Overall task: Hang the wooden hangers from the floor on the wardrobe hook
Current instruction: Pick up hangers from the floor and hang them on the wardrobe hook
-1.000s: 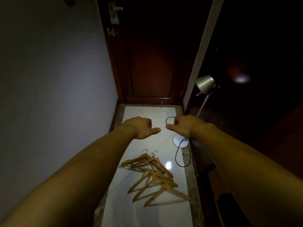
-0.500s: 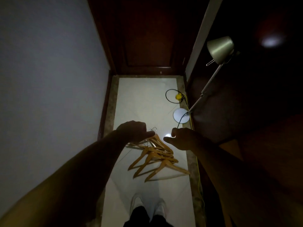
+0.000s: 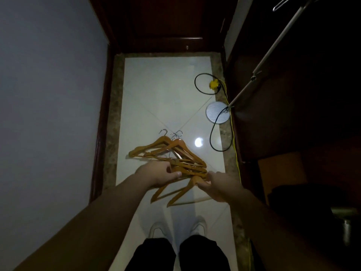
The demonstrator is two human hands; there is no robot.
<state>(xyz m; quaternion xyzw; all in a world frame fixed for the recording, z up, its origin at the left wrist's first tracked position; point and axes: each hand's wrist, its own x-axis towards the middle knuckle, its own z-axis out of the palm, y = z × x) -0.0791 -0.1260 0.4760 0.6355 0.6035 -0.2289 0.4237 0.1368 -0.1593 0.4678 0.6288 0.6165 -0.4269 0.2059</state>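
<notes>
Our left grip (image 3: 162, 173) curled round one of the wooden hangers (image 3: 175, 147), our right grip (image 3: 220, 185) pinched the nearest one's neck; the rest lay just beyond, on the floor (image 3: 166, 94). Pickup step, we judged; next called for lifting them untangled toward the unseen hook.

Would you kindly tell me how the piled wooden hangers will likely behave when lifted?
The wooden hangers look rigid, so each should keep its shape. They lie crossed over one another, so lifting one will probably snag others. On the glossy floor tile they may slide if pushed.
</notes>
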